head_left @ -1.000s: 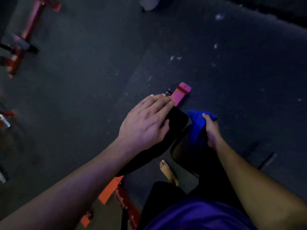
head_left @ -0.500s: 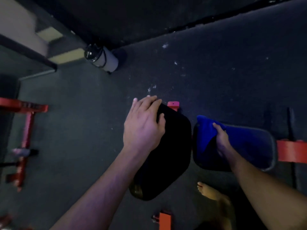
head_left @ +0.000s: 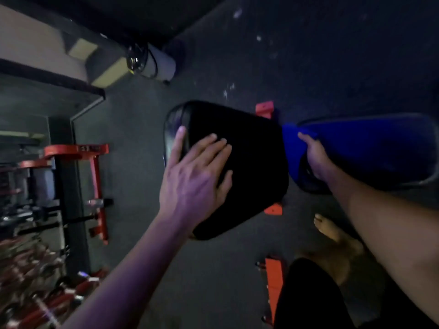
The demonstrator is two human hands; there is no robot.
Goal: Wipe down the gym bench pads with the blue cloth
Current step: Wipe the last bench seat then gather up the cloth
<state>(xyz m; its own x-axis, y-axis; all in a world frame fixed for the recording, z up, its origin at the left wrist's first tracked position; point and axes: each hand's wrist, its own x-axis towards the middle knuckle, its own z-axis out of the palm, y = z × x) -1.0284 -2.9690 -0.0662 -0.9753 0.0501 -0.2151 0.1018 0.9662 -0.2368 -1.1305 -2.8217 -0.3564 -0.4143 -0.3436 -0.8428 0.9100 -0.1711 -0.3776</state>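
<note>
Dimly: wiping bench pads, details blurring in low light.
Lying flat, fingers spread, left hand [head_left: 198,176] on black seat pad [head_left: 247,167]; right hand [head_left: 316,155] pinching blue cloth [head_left: 293,148] against back pad [head_left: 380,150], that pad's right end cut off. Standing barefoot on dark speckled floor [head_left: 320,62]; red racks [head_left: 95,186] blurring at left.

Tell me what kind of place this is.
Most likely a gym: a black padded bench seat on an orange frame, an orange weight rack at left, and dark rubber-looking flooring.
</note>
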